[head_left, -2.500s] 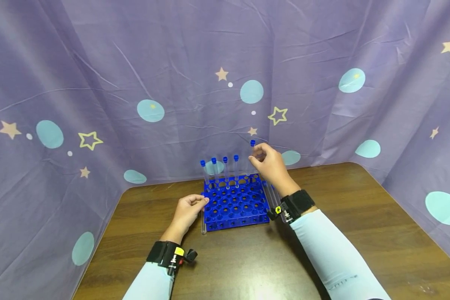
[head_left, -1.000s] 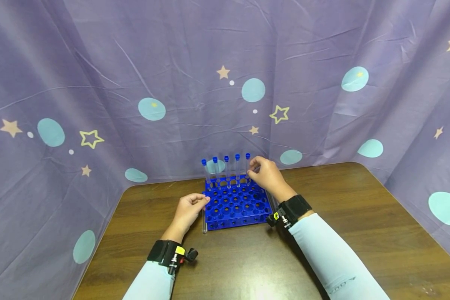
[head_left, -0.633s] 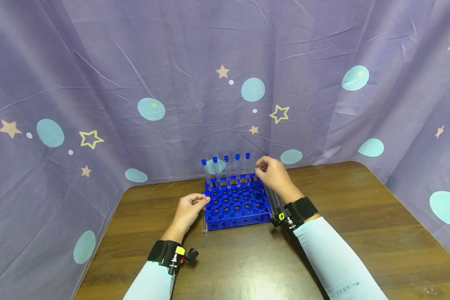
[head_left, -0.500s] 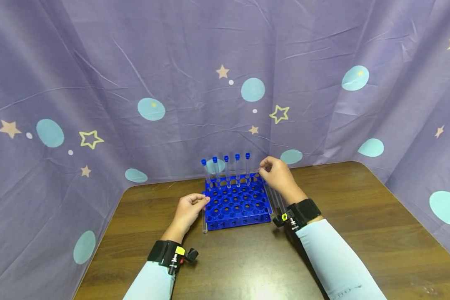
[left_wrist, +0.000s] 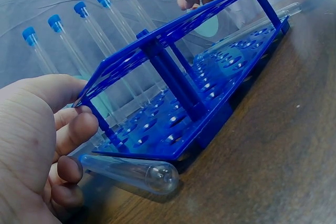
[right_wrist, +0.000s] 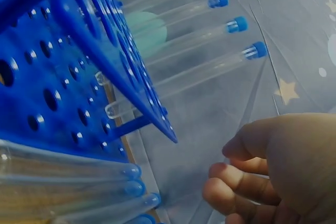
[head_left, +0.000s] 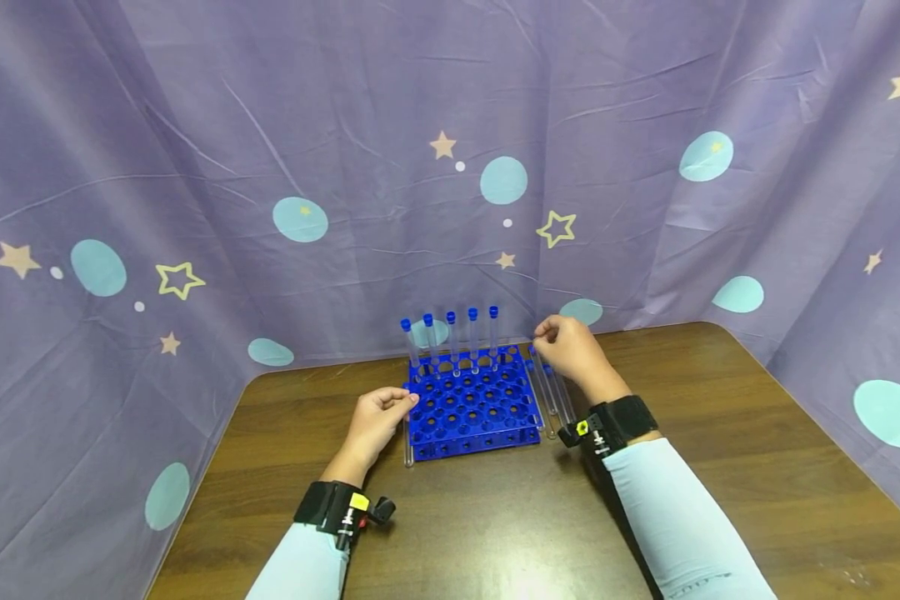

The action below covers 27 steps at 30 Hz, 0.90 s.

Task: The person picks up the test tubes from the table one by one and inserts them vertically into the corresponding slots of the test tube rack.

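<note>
A blue tube rack (head_left: 471, 404) stands on the wooden table, with several clear blue-capped tubes (head_left: 452, 340) upright in its back row. My left hand (head_left: 399, 402) grips the rack's left edge, thumb above and fingers curled below the top plate (left_wrist: 184, 30). One clear tube (left_wrist: 134, 172) lies on the table just under those fingers. My right hand (head_left: 553, 335) hovers beside the rack's back right corner, fingers loosely curled and holding nothing. Below it, loose tubes (head_left: 551, 392) lie along the rack's right side. They also show at the lower left of the right wrist view (right_wrist: 68, 177).
The brown table (head_left: 495, 517) extends toward me and to the right. A purple curtain (head_left: 345, 125) with stars and dots hangs close behind the rack and wraps both sides. The table's left edge (head_left: 210, 467) meets the curtain.
My right hand lowered a capped tube into the back row, let it go, and drew away rightward to beside the rack. The left hand stayed on the rack's edge.
</note>
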{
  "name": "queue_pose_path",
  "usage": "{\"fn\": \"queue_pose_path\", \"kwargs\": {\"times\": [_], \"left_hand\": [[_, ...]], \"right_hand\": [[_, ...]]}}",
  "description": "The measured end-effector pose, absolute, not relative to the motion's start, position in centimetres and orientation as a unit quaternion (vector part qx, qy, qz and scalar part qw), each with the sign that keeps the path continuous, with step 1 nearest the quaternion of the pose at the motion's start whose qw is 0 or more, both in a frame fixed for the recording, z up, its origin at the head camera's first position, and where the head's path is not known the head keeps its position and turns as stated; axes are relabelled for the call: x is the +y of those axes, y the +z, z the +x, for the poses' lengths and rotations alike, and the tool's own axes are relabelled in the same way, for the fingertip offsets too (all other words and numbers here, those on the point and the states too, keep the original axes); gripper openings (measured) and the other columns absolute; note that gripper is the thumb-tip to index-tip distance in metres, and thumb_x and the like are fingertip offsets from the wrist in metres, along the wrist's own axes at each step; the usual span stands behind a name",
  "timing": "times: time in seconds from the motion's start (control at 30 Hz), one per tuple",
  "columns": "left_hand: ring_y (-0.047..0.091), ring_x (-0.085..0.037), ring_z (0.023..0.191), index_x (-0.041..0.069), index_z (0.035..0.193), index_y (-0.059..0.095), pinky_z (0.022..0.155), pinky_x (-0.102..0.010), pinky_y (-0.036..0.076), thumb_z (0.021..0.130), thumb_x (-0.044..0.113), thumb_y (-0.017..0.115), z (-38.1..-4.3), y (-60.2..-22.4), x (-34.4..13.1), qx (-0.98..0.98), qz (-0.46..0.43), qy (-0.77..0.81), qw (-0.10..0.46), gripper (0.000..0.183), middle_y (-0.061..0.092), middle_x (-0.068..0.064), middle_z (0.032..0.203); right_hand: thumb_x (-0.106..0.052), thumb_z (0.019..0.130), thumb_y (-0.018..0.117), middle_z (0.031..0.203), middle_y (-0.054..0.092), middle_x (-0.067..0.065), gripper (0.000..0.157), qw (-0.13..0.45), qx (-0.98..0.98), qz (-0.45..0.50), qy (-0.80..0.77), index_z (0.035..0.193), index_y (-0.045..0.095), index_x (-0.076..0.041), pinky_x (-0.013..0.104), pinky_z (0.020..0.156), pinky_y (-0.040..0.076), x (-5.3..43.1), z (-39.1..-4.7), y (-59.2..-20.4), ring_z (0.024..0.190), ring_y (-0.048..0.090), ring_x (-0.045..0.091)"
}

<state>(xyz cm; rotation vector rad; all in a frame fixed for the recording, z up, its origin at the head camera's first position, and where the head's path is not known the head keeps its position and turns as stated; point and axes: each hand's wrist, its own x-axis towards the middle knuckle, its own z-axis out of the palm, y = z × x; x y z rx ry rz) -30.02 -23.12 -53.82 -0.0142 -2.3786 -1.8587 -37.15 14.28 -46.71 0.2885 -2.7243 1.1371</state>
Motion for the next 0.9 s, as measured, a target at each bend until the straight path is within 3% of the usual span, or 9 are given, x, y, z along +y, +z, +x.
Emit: {"fn": "queue_pose_path", "kwargs": {"times": [0.17,0.4,0.67,0.9], "left_hand": [[0.067,-0.009,0.071,-0.003,0.109,0.083,0.064,-0.023,0.046,0.102,0.017,0.085,-30.1,-53.9,-23.3,-0.791,-0.006,-0.609,0.059,0.022,0.073,0.006,0.074],[0.068,-0.010,0.072,0.000,0.109,0.084,0.064,-0.024,0.046,0.102,0.018,0.084,-30.1,-53.9,-23.3,-0.795,-0.006,-0.604,0.055,0.020,0.073,0.007,0.075],[0.068,-0.011,0.071,-0.003,0.109,0.084,0.064,-0.023,0.047,0.102,0.016,0.085,-30.1,-53.9,-23.2,-0.788,-0.008,-0.612,0.061,0.020,0.075,0.004,0.076],[0.065,-0.010,0.070,-0.004,0.110,0.083,0.062,-0.023,0.045,0.102,0.016,0.085,-30.1,-53.7,-23.1,-0.785,-0.006,-0.616,0.062,0.022,0.074,0.003,0.075]], "right_hand": [[-0.020,0.105,0.070,0.108,0.080,0.016,0.022,0.067,-0.918,0.090,0.379,0.117,0.079,-0.004,0.052,0.091,0.062,15.1,-37.3,-46.6,0.095,0.075,0.032],[-0.024,0.106,0.069,0.127,0.078,0.024,0.030,0.015,-0.932,0.064,0.355,0.124,0.078,-0.001,0.058,0.104,0.060,16.3,-37.3,-46.5,0.117,0.075,0.042],[-0.022,0.103,0.075,0.117,0.082,0.022,0.029,-0.006,-0.940,0.057,0.336,0.118,0.077,0.003,0.050,0.093,0.065,17.3,-37.7,-47.4,0.088,0.083,0.029],[-0.024,0.099,0.077,0.094,0.084,0.013,0.030,-0.017,-0.946,0.051,0.319,0.117,0.078,0.000,0.051,0.096,0.062,17.6,-38.0,-48.2,0.092,0.080,0.030]]}}
